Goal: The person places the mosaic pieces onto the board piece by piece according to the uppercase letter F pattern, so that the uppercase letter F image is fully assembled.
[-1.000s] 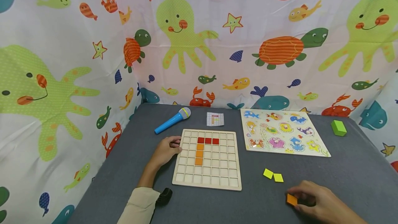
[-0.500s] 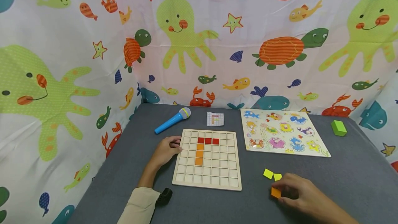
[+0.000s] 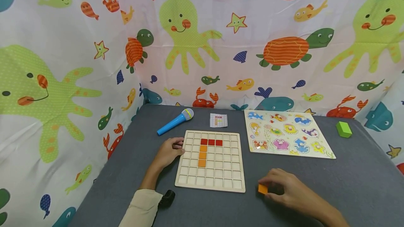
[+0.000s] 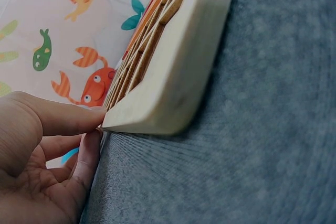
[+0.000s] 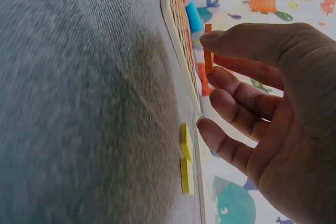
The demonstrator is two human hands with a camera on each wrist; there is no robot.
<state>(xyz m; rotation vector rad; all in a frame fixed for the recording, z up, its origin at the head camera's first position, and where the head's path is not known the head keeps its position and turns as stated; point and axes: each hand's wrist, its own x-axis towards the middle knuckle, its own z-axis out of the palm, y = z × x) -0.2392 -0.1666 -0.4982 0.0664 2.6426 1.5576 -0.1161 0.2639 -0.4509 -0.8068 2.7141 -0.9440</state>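
Note:
A wooden grid board lies on the table; three red tiles form a row on it, with several orange tiles in a column below. My left hand holds the board's left edge, thumb and fingertip at its rim in the left wrist view. Right of the board, my right hand pinches an orange square tile between thumb and fingers above the table. Two yellow tiles lie on the table in the right wrist view; the right hand hides them in the head view.
Behind the board lie a blue toy microphone and a small card with a printed grid. A sea-animal puzzle board is at the back right, with a green block beyond it. A patterned curtain encloses the table.
My right hand has moved left with the orange tile, from beyond the yellow tiles toward the grid board, covering the yellow tiles in the head view. The left hand has stayed in place.

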